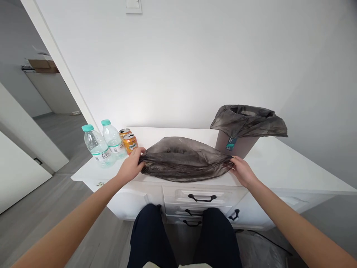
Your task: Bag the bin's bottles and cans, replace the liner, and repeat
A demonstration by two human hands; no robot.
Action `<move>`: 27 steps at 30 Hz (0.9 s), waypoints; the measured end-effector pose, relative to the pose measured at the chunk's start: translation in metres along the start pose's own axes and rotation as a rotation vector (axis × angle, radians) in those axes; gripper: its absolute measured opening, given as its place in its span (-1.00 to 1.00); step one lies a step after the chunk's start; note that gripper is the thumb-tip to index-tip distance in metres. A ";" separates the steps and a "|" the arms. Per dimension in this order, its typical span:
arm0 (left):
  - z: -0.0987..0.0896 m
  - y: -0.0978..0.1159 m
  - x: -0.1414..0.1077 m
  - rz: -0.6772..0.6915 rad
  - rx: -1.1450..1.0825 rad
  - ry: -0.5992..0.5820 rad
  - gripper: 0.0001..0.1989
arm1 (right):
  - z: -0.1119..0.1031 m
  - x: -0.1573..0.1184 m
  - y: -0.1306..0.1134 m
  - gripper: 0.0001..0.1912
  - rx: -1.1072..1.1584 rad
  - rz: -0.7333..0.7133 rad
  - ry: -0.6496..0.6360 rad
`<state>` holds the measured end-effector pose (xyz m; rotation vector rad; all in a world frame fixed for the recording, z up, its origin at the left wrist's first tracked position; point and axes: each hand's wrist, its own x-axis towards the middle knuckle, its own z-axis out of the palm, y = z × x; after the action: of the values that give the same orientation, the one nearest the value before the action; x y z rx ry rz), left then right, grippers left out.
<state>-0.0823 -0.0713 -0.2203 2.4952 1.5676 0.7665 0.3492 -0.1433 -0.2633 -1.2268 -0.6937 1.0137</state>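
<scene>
A dark, see-through plastic trash bag (pixel 184 158) is stretched sideways above the front of the white cabinet top. My left hand (pixel 132 163) grips its left edge, and my right hand (pixel 243 171) pinches the right edge. The bag's rim bulges into an oval between them; whether anything lies inside I cannot tell. Close behind my left hand stand two orange soda cans (pixel 130 143). To the right, a brownish trash bin (pixel 237 145) stands beyond my right hand, lined with another dark bag (pixel 248 124) folded over its rim.
Two clear plastic bottles with green caps (pixel 97 147) stand at the left end of the cabinet top (pixel 295 163). Drawers with black handles (pixel 202 198) face my legs. A doorway opens at left; a clear plastic bag (pixel 259 247) lies on the floor at lower right.
</scene>
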 end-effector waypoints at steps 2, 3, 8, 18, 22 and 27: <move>0.001 -0.011 -0.012 -0.015 -0.003 -0.016 -0.67 | -0.011 -0.008 0.002 -0.84 -0.019 0.031 0.020; 0.000 -0.015 -0.019 -0.039 0.002 -0.020 -0.71 | -0.017 -0.011 0.002 -0.82 -0.025 0.053 0.023; -0.018 -0.013 -0.046 -0.184 0.133 -0.059 -0.92 | -0.040 -0.023 -0.006 -0.67 -0.160 0.128 -0.028; -0.026 0.016 -0.075 -0.063 -0.031 -0.153 -0.92 | -0.003 0.014 -0.014 -0.56 -0.469 -0.485 -0.173; -0.017 0.026 -0.085 0.013 -0.174 -0.078 -0.92 | 0.100 0.041 0.018 -0.49 -0.799 -0.675 -0.510; -0.001 0.034 -0.099 -0.036 -0.257 -0.009 -0.84 | 0.213 0.063 0.054 -0.45 -1.347 -0.668 -0.856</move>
<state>-0.0891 -0.1734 -0.2443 2.2781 1.4068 0.8878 0.1758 0.0052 -0.2712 -1.3923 -2.5299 0.3550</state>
